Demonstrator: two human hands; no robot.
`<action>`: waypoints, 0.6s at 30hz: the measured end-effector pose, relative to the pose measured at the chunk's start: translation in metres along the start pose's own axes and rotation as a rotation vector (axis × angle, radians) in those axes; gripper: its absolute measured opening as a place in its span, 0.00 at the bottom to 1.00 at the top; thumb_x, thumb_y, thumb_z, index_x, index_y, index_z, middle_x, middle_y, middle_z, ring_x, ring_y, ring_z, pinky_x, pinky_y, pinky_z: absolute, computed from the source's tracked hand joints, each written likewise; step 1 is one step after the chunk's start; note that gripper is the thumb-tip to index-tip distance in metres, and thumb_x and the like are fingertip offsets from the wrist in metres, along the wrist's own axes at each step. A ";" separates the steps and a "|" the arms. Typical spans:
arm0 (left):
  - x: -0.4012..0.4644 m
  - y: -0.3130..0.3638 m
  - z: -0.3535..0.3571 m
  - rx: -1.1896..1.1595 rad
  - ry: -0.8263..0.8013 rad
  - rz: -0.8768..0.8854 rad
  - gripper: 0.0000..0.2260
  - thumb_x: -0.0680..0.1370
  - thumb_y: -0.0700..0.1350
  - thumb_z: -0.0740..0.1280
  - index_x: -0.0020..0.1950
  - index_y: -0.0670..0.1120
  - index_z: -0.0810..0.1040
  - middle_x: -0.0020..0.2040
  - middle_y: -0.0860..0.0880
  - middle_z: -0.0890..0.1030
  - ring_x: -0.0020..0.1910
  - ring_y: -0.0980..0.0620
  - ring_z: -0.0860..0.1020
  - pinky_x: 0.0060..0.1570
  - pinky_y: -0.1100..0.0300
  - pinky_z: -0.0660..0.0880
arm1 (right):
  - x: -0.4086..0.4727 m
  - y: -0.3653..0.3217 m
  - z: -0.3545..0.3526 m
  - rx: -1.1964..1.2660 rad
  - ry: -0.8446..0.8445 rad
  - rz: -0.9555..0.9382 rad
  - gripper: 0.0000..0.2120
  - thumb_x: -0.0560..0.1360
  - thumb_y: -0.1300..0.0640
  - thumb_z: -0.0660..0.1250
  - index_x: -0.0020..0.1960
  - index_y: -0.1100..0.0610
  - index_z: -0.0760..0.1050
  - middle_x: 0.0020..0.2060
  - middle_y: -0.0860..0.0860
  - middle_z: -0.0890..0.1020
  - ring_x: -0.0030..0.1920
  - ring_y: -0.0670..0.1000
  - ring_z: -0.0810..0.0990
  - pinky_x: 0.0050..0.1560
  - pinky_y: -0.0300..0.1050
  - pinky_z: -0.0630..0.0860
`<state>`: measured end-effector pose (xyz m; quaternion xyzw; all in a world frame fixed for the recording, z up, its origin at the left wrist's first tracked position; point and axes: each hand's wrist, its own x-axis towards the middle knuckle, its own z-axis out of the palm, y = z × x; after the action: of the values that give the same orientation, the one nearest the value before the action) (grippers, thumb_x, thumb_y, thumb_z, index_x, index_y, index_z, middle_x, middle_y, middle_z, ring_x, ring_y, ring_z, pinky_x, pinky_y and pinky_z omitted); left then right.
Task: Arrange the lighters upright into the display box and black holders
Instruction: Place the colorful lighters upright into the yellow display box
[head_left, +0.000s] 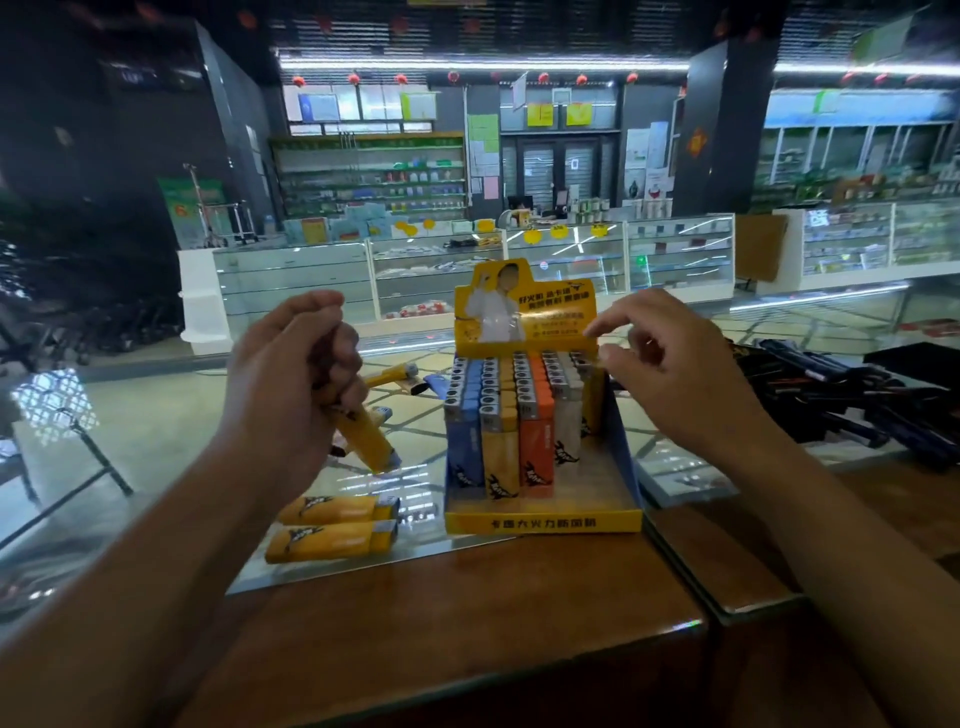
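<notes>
A yellow display box (543, 522) stands on the glass counter, with rows of blue, yellow, orange and pale lighters (514, 415) upright inside it. My left hand (296, 374) grips a yellow lighter (366, 439) at its top end, tilted, left of the box. My right hand (670, 364) hovers over the box's right rear corner with loosely curled fingers, touching or nearly touching the lighter tops there; whether it pinches one I cannot tell. Two yellow lighters (332, 527) lie flat near the front left. More loose lighters (410, 379) lie behind my left hand.
A pile of dark objects (831, 400), possibly the black holders, lies on the counter at the right. The wooden counter edge (467, 649) runs in front of the glass top. Shop cabinets (441, 270) and shelves fill the background.
</notes>
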<state>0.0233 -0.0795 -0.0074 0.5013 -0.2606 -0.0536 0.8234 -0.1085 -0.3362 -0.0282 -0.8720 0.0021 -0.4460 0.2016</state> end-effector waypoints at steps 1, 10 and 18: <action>0.001 0.003 -0.002 -0.071 0.001 -0.019 0.07 0.82 0.39 0.59 0.49 0.47 0.75 0.30 0.51 0.70 0.27 0.55 0.66 0.24 0.63 0.66 | -0.001 -0.007 -0.003 0.052 0.038 0.004 0.07 0.77 0.63 0.67 0.50 0.52 0.79 0.39 0.36 0.74 0.34 0.44 0.70 0.35 0.29 0.65; 0.006 0.019 -0.004 -0.626 -0.075 -0.092 0.02 0.75 0.41 0.63 0.43 0.45 0.74 0.31 0.52 0.69 0.27 0.56 0.65 0.29 0.66 0.68 | 0.003 -0.102 0.017 0.263 -0.220 -0.141 0.28 0.75 0.46 0.72 0.71 0.43 0.64 0.48 0.42 0.80 0.35 0.48 0.78 0.35 0.36 0.73; 0.001 0.023 0.001 -0.664 -0.122 -0.091 0.05 0.73 0.40 0.67 0.43 0.45 0.71 0.33 0.51 0.71 0.29 0.58 0.69 0.32 0.68 0.72 | 0.018 -0.120 0.051 0.373 -0.202 -0.120 0.10 0.77 0.54 0.70 0.56 0.46 0.73 0.35 0.46 0.80 0.31 0.47 0.78 0.31 0.37 0.71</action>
<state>0.0199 -0.0698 0.0131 0.2126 -0.2551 -0.2024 0.9213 -0.0794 -0.2111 0.0018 -0.8585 -0.1523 -0.3602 0.3316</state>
